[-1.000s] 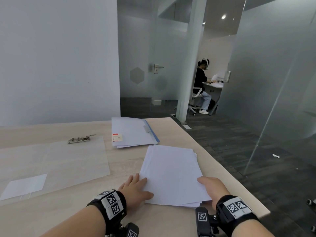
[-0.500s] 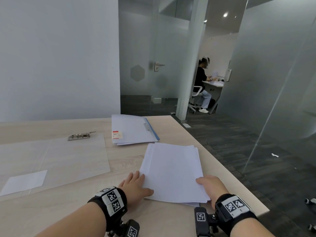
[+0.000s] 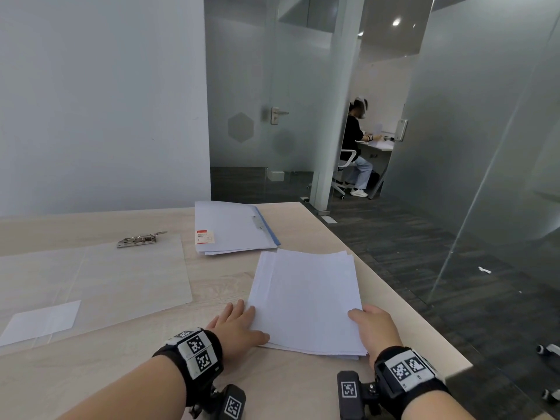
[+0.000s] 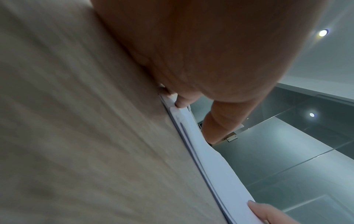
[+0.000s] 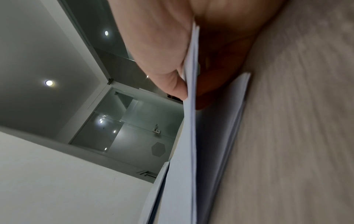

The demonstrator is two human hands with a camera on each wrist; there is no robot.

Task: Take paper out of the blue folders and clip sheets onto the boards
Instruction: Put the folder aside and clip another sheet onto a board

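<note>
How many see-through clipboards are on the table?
2 that I can see. One clear board with a metal clip lies left of the paper stack. A second seems to lie further left, overlapping it and cut off by the picture's edge, so more may be hidden.

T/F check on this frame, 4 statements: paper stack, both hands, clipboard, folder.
1. The right hand pinches the top sheets of the white paper stack, lifting them off the rest. True.
2. The left hand is raised clear of the stack. False: it rests at the stack's near-left corner.
3. Sheets are clipped onto the clear plastic clipboard. False: nothing sits under its metal clip.
4. The blue-spined folder lies beyond the stack on the wooden table. True.
</note>
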